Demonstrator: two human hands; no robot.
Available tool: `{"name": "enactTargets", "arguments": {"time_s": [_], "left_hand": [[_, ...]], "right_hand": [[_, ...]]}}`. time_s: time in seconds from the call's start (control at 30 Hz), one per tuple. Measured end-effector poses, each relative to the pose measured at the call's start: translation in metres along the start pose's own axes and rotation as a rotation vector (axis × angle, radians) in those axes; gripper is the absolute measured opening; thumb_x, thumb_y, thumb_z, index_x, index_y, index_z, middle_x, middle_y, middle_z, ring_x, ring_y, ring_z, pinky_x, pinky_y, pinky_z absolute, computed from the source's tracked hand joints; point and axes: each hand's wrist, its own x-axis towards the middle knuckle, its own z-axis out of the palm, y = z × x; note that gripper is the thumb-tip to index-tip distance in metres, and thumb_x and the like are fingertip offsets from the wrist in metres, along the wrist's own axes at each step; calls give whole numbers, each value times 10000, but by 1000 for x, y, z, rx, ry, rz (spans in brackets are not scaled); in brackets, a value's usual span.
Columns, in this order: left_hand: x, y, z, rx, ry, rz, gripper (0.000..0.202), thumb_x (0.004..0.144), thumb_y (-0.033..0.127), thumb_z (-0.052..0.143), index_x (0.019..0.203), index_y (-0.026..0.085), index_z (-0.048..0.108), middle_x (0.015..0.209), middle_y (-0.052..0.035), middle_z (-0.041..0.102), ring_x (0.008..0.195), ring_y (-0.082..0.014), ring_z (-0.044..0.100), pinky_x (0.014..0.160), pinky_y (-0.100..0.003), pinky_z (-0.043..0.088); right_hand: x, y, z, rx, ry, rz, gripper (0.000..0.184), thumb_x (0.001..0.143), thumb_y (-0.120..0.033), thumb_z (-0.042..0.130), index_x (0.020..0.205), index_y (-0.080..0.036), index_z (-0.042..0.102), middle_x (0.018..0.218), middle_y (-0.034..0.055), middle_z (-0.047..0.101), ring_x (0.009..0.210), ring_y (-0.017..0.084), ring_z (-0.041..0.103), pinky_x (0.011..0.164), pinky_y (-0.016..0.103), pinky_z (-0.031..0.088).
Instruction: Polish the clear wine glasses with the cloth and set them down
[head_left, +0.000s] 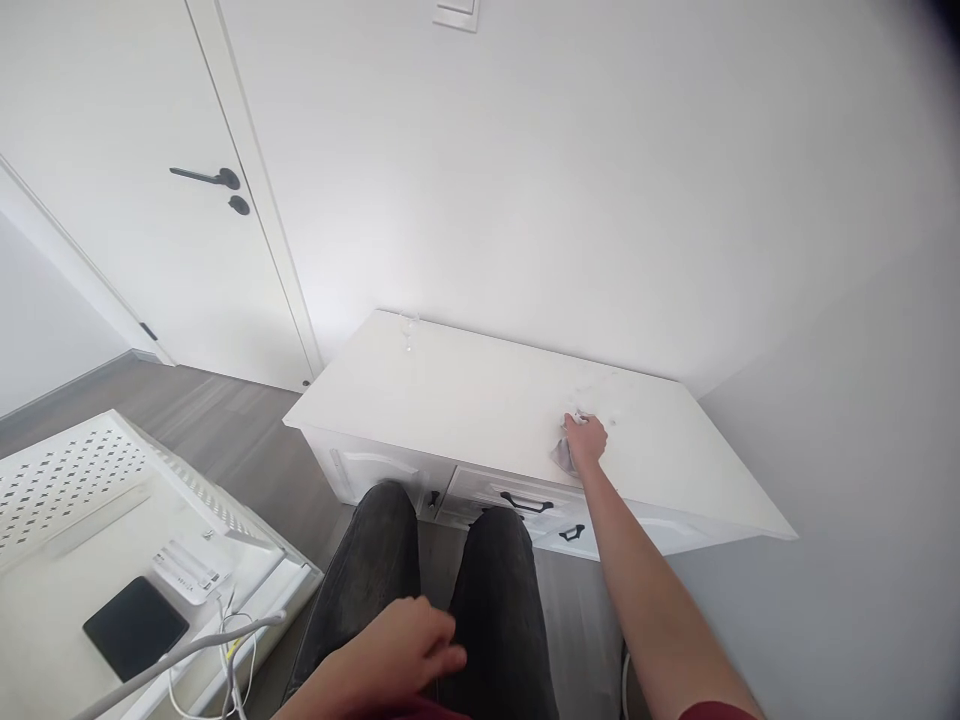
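Observation:
My right hand (586, 440) is stretched out over the top of a low white cabinet (465, 400) and is closed on a small grey cloth (562, 455), pressed to the surface near the front edge. My left hand (405, 650) rests on my left thigh, fingers loosely curled with nothing in them. My legs in dark jeans (450, 580) stand right in front of the cabinet.
The cabinet has black drawer handles (525, 503) and stands against a white wall. A white door with a black handle (206, 178) is at the left. A white perforated unit (105, 500) at lower left carries a black pad (135, 627), a white remote and cables.

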Motion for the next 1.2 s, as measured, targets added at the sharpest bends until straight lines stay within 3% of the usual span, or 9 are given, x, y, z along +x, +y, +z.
{"name": "enactTargets", "arguments": {"time_s": [0.13, 0.3, 0.37, 0.47, 0.63, 0.77, 0.93, 1.1, 1.2], "left_hand": [[29, -13, -19, -186, 243, 32, 492, 1067, 517, 432, 686, 217, 350, 628, 38, 383, 612, -140, 388, 617, -301, 257], [92, -29, -67, -384, 700, 79, 497, 1043, 525, 515, 699, 223, 320, 645, 55, 289, 632, -126, 284, 624, -299, 232], [130, -30, -94, -620, 862, 75, 479, 1045, 502, 527, 711, 233, 315, 644, 61, 280, 610, -122, 275, 598, -293, 241], [191, -31, -140, -1167, 983, 170, 373, 1050, 407, 535, 765, 240, 362, 649, 70, 330, 573, -109, 316, 574, -275, 307], [269, -46, -211, -1425, 962, 202, 90, 1074, 331, 476, 1076, 242, 471, 739, 29, 540, 663, -128, 546, 658, -269, 448], [308, -63, -247, -1478, 934, 127, 288, 1105, 443, 423, 1342, 280, 414, 959, -58, 699, 819, -162, 665, 834, -329, 558], [341, -74, -270, -1449, 850, 140, 547, 1073, 632, 441, 1543, 373, 333, 1152, -114, 751, 1075, -234, 732, 952, -379, 584], [379, -74, -284, -1436, 810, 271, 522, 1046, 731, 396, 1349, 324, 518, 1322, -123, 732, 1179, -250, 715, 961, -391, 596], [409, -66, -283, -1428, 838, 359, 471, 1037, 710, 451, 1166, 272, 567, 1256, -110, 739, 1113, -235, 733, 924, -369, 606]], "right_hand": [[-16, 8, -4, -33, 35, 16, 544, 946, -480, 668, 1352, -125, 593, 1194, 205, 757, 1139, 337, 715, 906, 378, 536], [-44, 13, -4, -152, -13, -43, 346, 954, -377, 627, 1239, -181, 643, 1098, 164, 767, 1041, 337, 731, 842, 381, 510], [-54, 12, -3, -207, -43, -100, 272, 963, -365, 607, 1168, -197, 667, 1065, 148, 764, 1013, 335, 729, 818, 383, 498], [-65, 9, -2, -287, -64, -201, 194, 985, -359, 578, 1069, -203, 657, 1022, 129, 748, 987, 318, 717, 791, 374, 474], [-70, 5, -3, -368, -64, -277, 133, 1003, -337, 538, 954, -223, 583, 928, 75, 709, 879, 265, 685, 684, 334, 404], [-71, 4, -4, -389, -70, -300, 144, 1008, -329, 515, 900, -234, 515, 850, 33, 656, 804, 235, 645, 637, 314, 359], [-70, 6, -2, -400, -80, -318, 164, 1010, -317, 505, 873, -235, 468, 830, 17, 615, 791, 218, 620, 626, 304, 332], [-67, 7, -2, -448, -89, -341, 123, 1021, -303, 497, 923, -228, 503, 876, 32, 634, 842, 224, 629, 643, 306, 344], [-61, 0, 1, -513, -102, -372, 103, 1029, -282, 485, 998, -212, 554, 969, 67, 672, 918, 240, 653, 674, 318, 365]]}}
